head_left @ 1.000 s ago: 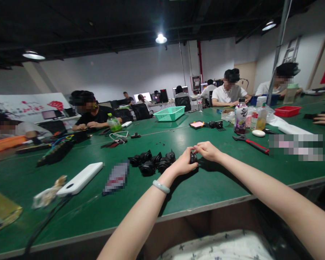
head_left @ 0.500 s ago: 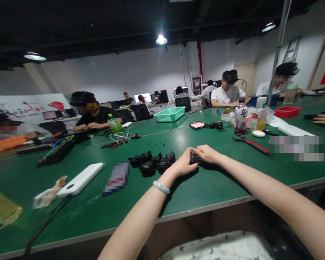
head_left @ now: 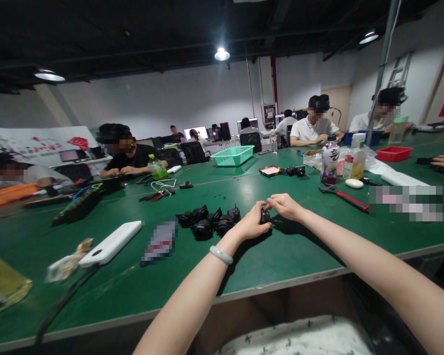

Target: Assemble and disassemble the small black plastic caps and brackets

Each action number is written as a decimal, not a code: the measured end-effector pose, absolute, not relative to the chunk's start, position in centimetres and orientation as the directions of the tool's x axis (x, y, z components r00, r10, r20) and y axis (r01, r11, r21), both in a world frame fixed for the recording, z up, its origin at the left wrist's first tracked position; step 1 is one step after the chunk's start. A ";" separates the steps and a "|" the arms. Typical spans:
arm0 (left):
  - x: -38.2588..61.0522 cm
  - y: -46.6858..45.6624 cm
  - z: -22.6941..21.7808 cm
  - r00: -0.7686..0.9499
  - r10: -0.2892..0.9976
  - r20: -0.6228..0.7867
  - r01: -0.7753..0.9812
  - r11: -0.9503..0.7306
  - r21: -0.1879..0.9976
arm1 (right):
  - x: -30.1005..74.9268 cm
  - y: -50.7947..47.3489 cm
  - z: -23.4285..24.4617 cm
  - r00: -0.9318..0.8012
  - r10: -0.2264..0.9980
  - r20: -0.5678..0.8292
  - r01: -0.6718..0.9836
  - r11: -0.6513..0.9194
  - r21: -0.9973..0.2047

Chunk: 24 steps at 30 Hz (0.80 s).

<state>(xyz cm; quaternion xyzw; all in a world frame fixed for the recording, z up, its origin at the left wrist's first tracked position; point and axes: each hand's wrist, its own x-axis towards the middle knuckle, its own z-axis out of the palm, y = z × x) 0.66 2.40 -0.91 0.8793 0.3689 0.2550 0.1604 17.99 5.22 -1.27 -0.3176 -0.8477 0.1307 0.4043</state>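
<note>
Left hand (head_left: 257, 220), pale green ring-shaped bangle (head_left: 221, 255) at its wrist: fingers curled round a small black plastic part (head_left: 265, 216), gripping it just above or on the green tabletop (head_left: 303, 261); contact with the surface cannot be told. Right hand (head_left: 285, 206): fingers bent, thumb and index tips together at the part's upper edge; whether they pinch anything cannot be told.

Part's position: between the two hands, near the table's front edge. Just left of the left hand: a cluster of black, rounded plastic pieces (head_left: 203, 229), grouped close together. Beyond the cluster: a few tiny dark bits (head_left: 219, 196). Right of the right hand, well apart: a plier-like tool with red-and-black handles (head_left: 350, 200), lying flat. Farther back: a mint-green perforated plastic basket (head_left: 232, 159).
</note>
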 end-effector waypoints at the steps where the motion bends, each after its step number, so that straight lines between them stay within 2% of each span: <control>1: 0.7 2.4 -0.9 0.597 0.731 0.329 0.568 -0.675 0.471 | 17.9 5.2 -1.3 -0.470 0.649 0.599 0.428 0.761 -0.488; 14: 0.8 2.1 -0.6 0.599 0.725 0.339 0.572 -0.684 0.452 | 17.6 5.9 -2.1 -0.490 0.723 0.486 0.519 0.690 -0.504; 19: 0.8 2.0 -0.6 0.596 0.730 0.336 0.579 -0.680 0.450 | 17.4 6.3 -2.6 -0.459 0.766 0.450 0.530 0.643 -0.553; 24: 0.7 1.9 -0.5 0.594 0.738 0.321 0.574 -0.668 0.474 | 17.6 5.9 -2.3 -0.524 0.765 0.375 0.473 0.627 -0.619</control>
